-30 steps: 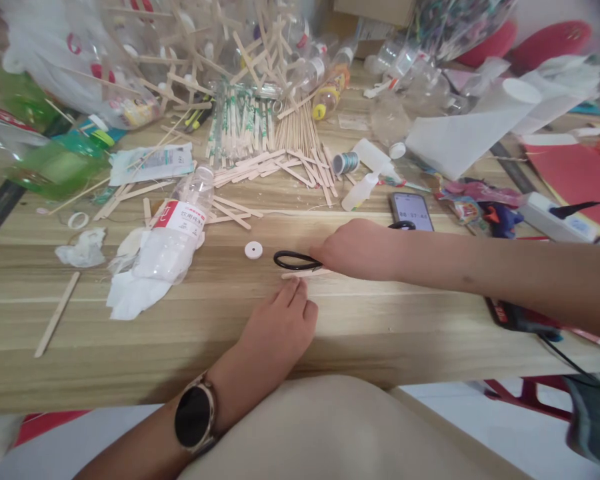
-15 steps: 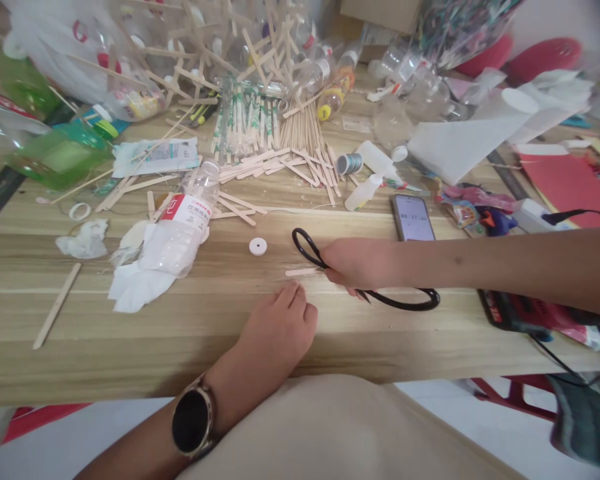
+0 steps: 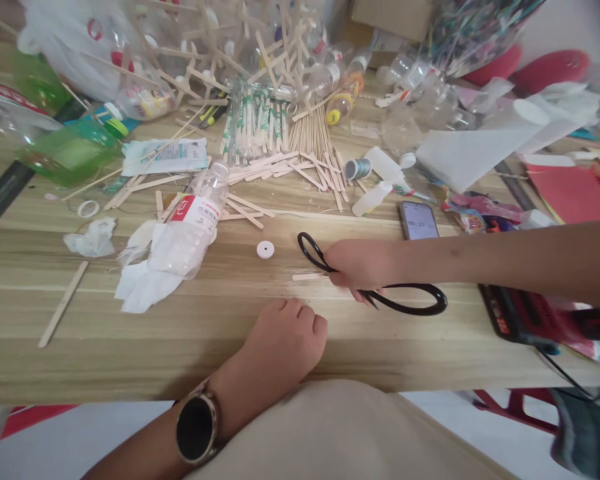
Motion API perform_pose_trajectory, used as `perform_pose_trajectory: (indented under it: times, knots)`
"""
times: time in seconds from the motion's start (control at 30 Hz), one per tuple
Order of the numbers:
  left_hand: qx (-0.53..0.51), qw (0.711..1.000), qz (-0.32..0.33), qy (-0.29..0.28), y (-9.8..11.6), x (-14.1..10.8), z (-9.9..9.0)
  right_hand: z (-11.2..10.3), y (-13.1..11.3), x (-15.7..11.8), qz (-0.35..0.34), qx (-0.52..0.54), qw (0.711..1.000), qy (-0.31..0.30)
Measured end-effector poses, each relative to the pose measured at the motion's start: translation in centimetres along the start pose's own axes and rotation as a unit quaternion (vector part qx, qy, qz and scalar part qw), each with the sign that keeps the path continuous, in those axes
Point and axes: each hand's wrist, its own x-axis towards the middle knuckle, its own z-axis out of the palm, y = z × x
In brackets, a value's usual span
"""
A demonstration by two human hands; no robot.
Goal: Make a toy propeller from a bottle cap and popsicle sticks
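My right hand (image 3: 363,262) is closed round the middle of black-handled scissors (image 3: 420,311); their loops stick out on both sides of it, and most of the blades are hidden. A flat wooden craft stick (image 3: 307,277) lies on the table, its right end disappearing by that hand. My left hand (image 3: 286,337), with a watch on its wrist, rests at the table's near side with fingers curled in; anything inside is out of sight. Beyond it lies a white round cap (image 3: 265,250) with a dark centre hole.
A clear plastic bottle (image 3: 193,223) lies on white tissue to the left, near a single craft stick (image 3: 63,305). Bundled sticks (image 3: 310,130), a thread spool (image 3: 357,169) and a small white bottle (image 3: 373,199) are farther back. A phone (image 3: 419,220) and a red-black power tool (image 3: 520,317) lie right.
My left hand has drawn back slightly toward my body, away from the craft stick, its fingers more curled. The right hand keeps the scissors in nearly the same place; the view has shifted slightly.
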Motion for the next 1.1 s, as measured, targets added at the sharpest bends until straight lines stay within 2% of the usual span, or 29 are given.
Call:
perform_pose_trajectory:
  times: [0.2, 0.4, 0.63, 0.87, 1.1]
  knots:
    - [-0.009, 1.000, 0.020, -0.007, -0.1, 0.3, 0.0, 0.8, -0.4, -0.5, -0.036, -0.063, 0.995, 0.064]
    - [-0.014, 0.999, 0.030, -0.010, -0.1, 0.3, 0.2, -0.7, -0.3, -0.2, -0.023, -0.032, 0.999, 0.000]
    - [-0.017, 0.999, 0.039, -0.010, -0.1, 0.4, 0.2, 0.4, -0.3, -0.3, -0.043, -0.057, 0.996, 0.045]
    - [-0.017, 0.999, 0.040, 0.002, 0.0, 0.3, 0.6, -0.9, -0.8, 0.2, 0.039, 0.057, 0.997, -0.036]
    - [-0.010, 0.999, 0.005, 0.030, -0.2, 0.3, 0.4, 0.6, -0.5, -0.3, 0.063, 0.082, 0.994, 0.031]
